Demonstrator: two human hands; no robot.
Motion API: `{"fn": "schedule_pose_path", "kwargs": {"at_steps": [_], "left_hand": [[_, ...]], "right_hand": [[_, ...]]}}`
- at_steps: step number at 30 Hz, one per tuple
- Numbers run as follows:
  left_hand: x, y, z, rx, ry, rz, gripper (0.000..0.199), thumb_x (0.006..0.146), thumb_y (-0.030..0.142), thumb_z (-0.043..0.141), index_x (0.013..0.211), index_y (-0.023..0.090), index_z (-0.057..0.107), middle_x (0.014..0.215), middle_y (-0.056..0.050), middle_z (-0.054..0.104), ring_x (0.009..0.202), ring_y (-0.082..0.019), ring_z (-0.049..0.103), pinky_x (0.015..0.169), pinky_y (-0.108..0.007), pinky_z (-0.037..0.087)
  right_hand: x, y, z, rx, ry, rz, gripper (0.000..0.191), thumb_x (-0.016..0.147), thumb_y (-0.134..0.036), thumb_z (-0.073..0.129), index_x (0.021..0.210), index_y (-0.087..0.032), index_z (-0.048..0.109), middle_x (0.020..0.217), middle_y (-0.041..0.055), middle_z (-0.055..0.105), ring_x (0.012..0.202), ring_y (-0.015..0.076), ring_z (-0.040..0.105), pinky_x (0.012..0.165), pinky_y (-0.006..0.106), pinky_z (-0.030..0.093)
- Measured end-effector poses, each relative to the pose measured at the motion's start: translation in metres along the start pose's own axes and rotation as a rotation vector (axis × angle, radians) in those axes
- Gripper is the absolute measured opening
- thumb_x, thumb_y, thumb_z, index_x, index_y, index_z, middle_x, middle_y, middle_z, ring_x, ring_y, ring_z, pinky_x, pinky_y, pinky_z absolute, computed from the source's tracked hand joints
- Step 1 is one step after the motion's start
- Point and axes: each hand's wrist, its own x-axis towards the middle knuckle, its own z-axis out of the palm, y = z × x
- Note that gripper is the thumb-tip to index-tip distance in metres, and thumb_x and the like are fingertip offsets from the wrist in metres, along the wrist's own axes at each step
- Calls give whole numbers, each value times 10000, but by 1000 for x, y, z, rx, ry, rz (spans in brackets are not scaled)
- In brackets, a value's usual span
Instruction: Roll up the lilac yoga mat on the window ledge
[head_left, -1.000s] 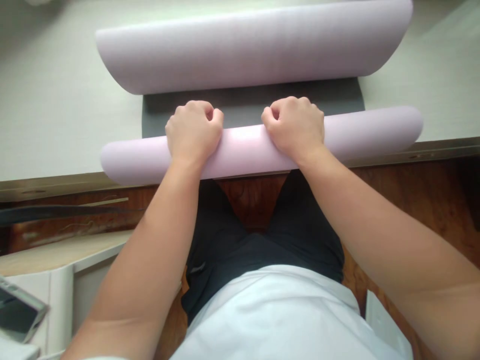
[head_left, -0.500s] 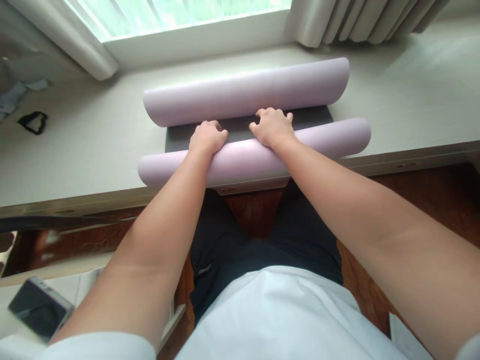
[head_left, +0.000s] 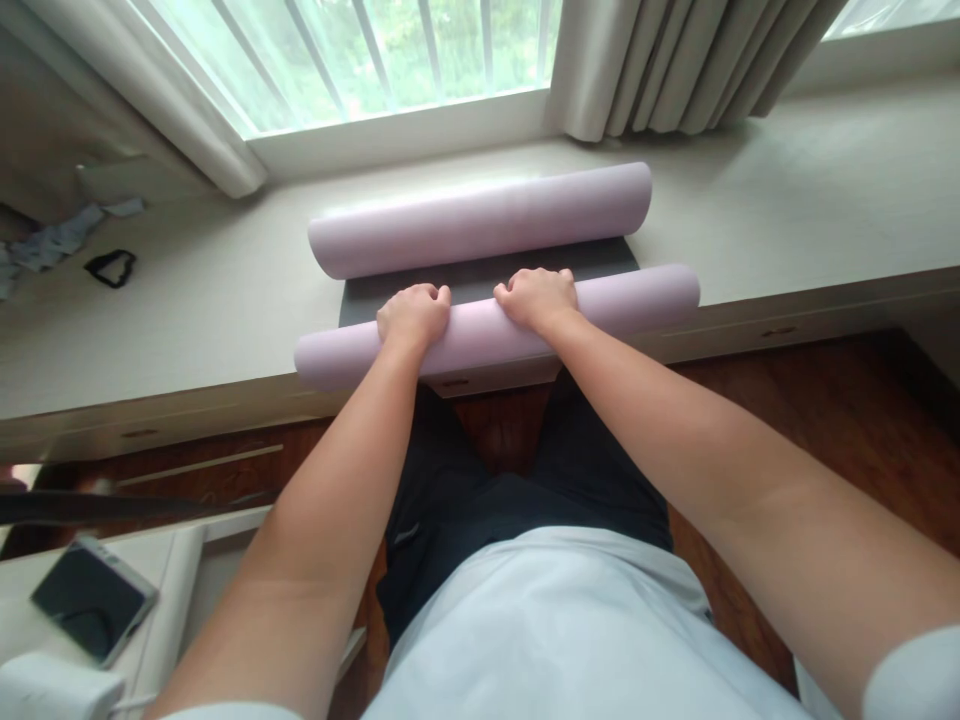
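Observation:
A yoga mat, lilac outside and dark grey inside, lies on the windowsill ledge, rolled up from two ends. Between its far and near rolls shows a strip of the grey face. My left hand curls over the left half of the near roll, thumb and fingers bent against it. Just right of the middle, my right hand grips the same roll from above. Its fingertips are hidden on the roll's far side. The near roll sits along the ledge's front edge.
Behind the mat are a barred window and grey curtains. A black looped band lies left on the ledge. At lower left, a dark-screened device rests on a white surface. Drawers line the ledge's front above the wooden floor.
My hands have drawn back from the grey strip onto the near roll, and the fingers have closed over it. The camera view has tilted up, showing more window.

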Motion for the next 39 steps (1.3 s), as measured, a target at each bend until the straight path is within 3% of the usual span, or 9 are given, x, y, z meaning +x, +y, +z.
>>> {"fn": "schedule_pose_path", "kwargs": {"at_steps": [5,13,22,28,34,39], "left_hand": [[-27,-2,7,36,53,14,508,992,552,387,1019,264,804,1051,-154,768,1055,-401,681,946,-510,472],[-75,-9,33,-15,261,99,426,1008,436,395,1085,229,759,1132,-142,743,1110,-371,630,1045,-522,372],[-91,-21,53,-61,355,180,339,992,410,467,1125,244,731,1175,-122,717,1164,-364,581,1083,-523,344],[-103,-21,56,-90,308,160,372,999,429,451,1213,255,701,1296,-116,691,1271,-381,534,1141,-538,288],[-120,-12,52,9,173,48,440,1005,439,403,1341,296,650,1475,-66,602,1415,-361,458,1198,-508,246],[-124,-15,44,-13,27,49,487,957,436,496,1418,338,618,1518,-40,570,1460,-393,423,1203,-559,227]], "right_hand": [[-29,3,6,-42,53,-28,549,1021,-481,376,1053,-145,809,1072,186,754,1059,310,666,1034,479,369],[-75,21,44,-11,356,-184,465,1043,-406,375,1189,-205,768,1201,135,740,1133,295,600,1098,483,316],[-91,37,66,26,442,-248,445,1042,-383,403,1335,-249,710,1354,92,691,1268,276,566,1204,507,263],[-102,43,71,-35,404,-262,511,1020,-397,402,1446,-262,650,1442,92,643,1368,298,523,1223,521,239],[-119,46,70,-103,193,-169,596,984,-432,384,1527,-294,585,1440,121,634,1439,365,465,1198,571,237],[-123,48,73,-115,164,-125,611,977,-443,346,1513,-295,599,1424,127,636,1446,397,455,1187,616,223]]}}
